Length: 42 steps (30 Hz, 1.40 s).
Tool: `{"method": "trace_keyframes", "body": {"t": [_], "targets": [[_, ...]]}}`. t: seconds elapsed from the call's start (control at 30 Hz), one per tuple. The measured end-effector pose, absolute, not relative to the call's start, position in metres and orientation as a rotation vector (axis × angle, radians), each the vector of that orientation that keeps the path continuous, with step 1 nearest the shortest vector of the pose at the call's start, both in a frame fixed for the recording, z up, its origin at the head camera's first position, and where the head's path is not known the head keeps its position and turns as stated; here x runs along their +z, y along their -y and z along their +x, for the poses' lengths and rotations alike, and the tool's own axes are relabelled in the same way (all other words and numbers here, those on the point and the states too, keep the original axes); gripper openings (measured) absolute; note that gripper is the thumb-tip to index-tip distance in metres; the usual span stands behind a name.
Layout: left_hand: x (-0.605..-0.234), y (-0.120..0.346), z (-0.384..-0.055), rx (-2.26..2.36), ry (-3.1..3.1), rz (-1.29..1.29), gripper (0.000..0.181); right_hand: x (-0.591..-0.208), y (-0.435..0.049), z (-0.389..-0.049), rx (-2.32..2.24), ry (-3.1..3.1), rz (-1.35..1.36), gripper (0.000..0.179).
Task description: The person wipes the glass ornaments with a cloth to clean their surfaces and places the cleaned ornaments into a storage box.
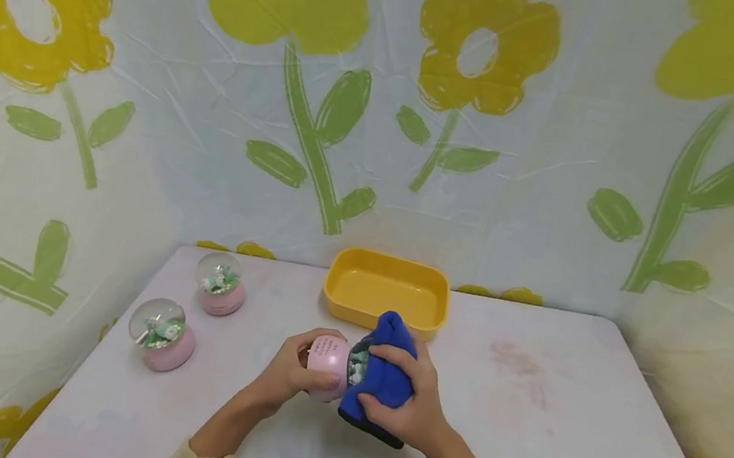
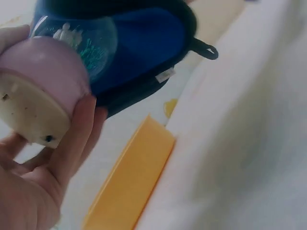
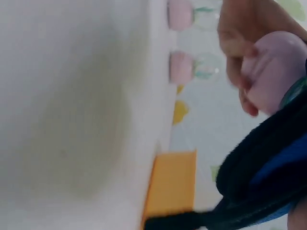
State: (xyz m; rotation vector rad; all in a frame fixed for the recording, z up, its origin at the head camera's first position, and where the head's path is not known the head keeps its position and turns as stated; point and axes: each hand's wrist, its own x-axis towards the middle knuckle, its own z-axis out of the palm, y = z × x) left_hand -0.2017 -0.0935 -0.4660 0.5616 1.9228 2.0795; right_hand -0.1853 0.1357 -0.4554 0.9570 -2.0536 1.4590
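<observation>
My left hand grips the pink base of a snow globe, which lies on its side in the air over the table's near middle. In the left wrist view the base's pale underside faces the camera, and the clear dome points into the cloth. A blue cloth with a dark edge and a small loop wraps round much of the dome. My right hand holds this cloth against the glass, thumb in front and fingers over the top. Most of the dome is hidden under the cloth.
Two more snow globes with pink bases, one farther back and one nearer, stand at the table's left. A yellow tray sits at the back middle, just beyond my hands. A flower-printed sheet hangs behind the table.
</observation>
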Motion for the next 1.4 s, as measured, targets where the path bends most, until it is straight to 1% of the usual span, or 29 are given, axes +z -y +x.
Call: {"method": "trace_keyframes", "body": {"t": [0.07, 0.13, 0.3, 0.37, 0.4, 0.43, 0.5, 0.6, 0.67, 0.73, 0.83, 0.93, 1.03, 1.13, 1.2, 1.27, 1.33, 1.4], "targets": [[-0.466, 0.092, -0.198, 2.096, -2.020, 0.644, 0.061, -0.457, -0.135, -0.184, 1.564, 2.068, 0.870, 0.053], [-0.466, 0.092, -0.195, 2.043, -2.200, 0.811, 0.069, -0.461, -0.135, -0.183, 1.710, 2.097, 0.767, 0.050], [-0.464, 0.101, -0.202, 1.614, -2.749, 1.608, 0.080, -0.455, -0.132, -0.179, 2.129, 2.156, 0.503, 0.037], [-0.462, 0.102, -0.208, 1.538, -2.791, 1.784, 0.081, -0.453, -0.130, -0.180, 2.207, 2.154, 0.437, 0.036], [-0.461, 0.102, -0.210, 1.533, -2.795, 1.800, 0.081, -0.453, -0.130, -0.181, 2.209, 2.155, 0.420, 0.036], [-0.461, 0.101, -0.211, 1.564, -2.766, 1.766, 0.080, -0.453, -0.129, -0.181, 2.179, 2.156, 0.429, 0.036], [-0.462, 0.100, -0.211, 1.677, -2.671, 1.587, 0.078, -0.456, -0.129, -0.179, 2.068, 2.170, 0.478, 0.038], [-0.465, 0.097, -0.207, 1.848, -2.462, 1.197, 0.070, -0.459, -0.132, -0.176, 1.860, 2.197, 0.597, 0.045], [-0.467, 0.094, -0.205, 1.933, -2.260, 0.909, 0.064, -0.460, -0.135, -0.175, 1.733, 2.220, 0.674, 0.052], [-0.467, 0.090, -0.203, 1.984, -2.036, 0.650, 0.057, -0.458, -0.140, -0.174, 1.659, 2.235, 0.750, 0.056], [-0.466, 0.085, -0.200, 1.998, -1.777, 0.380, 0.053, -0.455, -0.146, -0.174, 1.597, 2.244, 0.854, 0.055], [-0.465, 0.083, -0.195, 1.995, -1.557, 0.233, 0.054, -0.453, -0.149, -0.175, 1.456, 2.182, 1.039, 0.047], [-0.465, 0.081, -0.189, 1.989, -1.405, 0.161, 0.054, -0.452, -0.150, -0.177, 1.268, 2.073, 1.182, 0.046], [-0.464, 0.078, -0.186, 2.034, -1.444, 0.167, 0.054, -0.455, -0.148, -0.180, 1.254, 2.022, 1.140, 0.048], [-0.464, 0.075, -0.185, 2.083, -1.588, 0.212, 0.052, -0.460, -0.146, -0.180, 1.378, 2.039, 0.993, 0.049], [-0.465, 0.073, -0.186, 2.123, -1.772, 0.322, 0.053, -0.463, -0.144, -0.180, 1.535, 2.055, 0.813, 0.051], [-0.467, 0.071, -0.188, 2.134, -1.963, 0.500, 0.057, -0.463, -0.142, -0.178, 1.705, 2.070, 0.633, 0.049], [-0.470, 0.071, -0.193, 2.100, -2.194, 0.762, 0.064, -0.460, -0.140, -0.176, 1.876, 2.081, 0.474, 0.045]]}}
